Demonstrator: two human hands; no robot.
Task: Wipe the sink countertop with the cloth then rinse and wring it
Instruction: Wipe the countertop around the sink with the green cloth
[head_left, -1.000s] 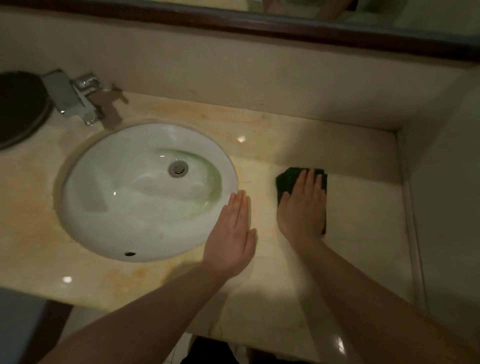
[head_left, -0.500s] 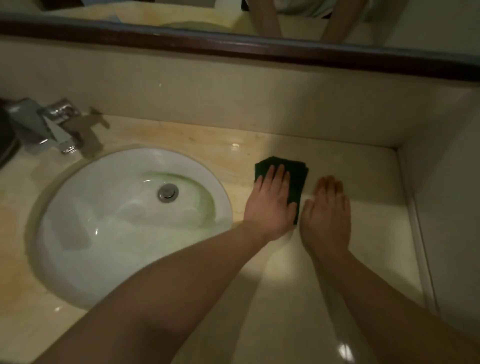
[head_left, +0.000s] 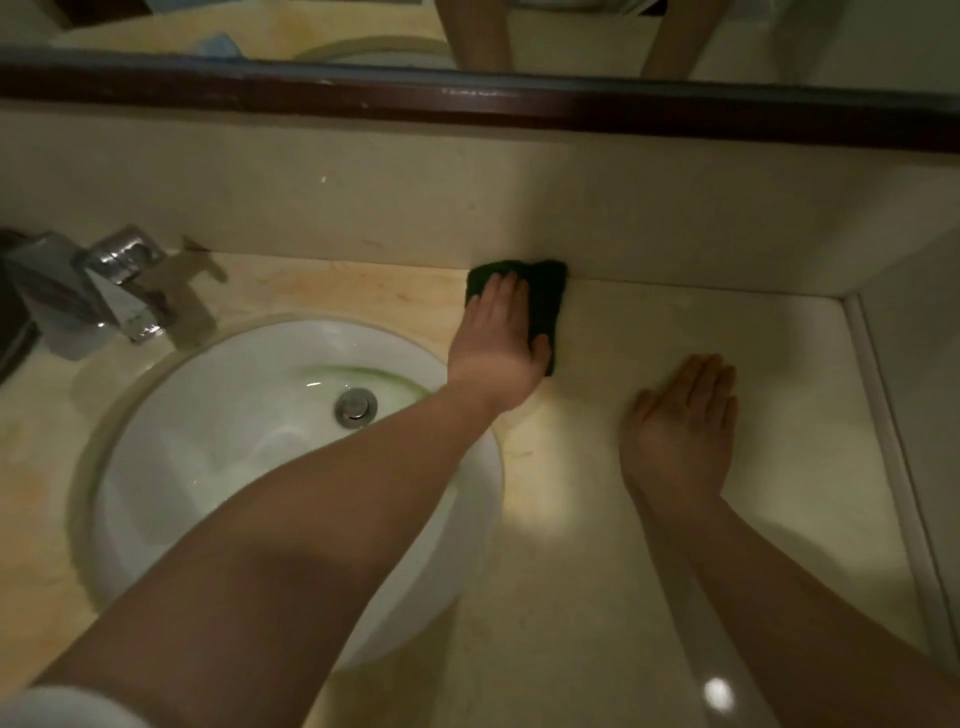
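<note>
Left hand (head_left: 498, 353): flat, fingers spread on dark green cloth (head_left: 545, 296), pressed against backsplash, 12 o'clock.
Right hand (head_left: 680, 431): open flat, empty, on countertop (head_left: 779, 364), 3 o'clock.
Sink (head_left: 218, 457): 9 o'clock.

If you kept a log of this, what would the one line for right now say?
step: wiping | left hand: flat on green cloth by back wall | right hand: flat on countertop | rinse: not yet

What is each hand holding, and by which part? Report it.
Left hand presses flat on the dark green cloth, covering its left side, not gripping it. Right hand lies flat on the countertop, holding nothing.
</note>
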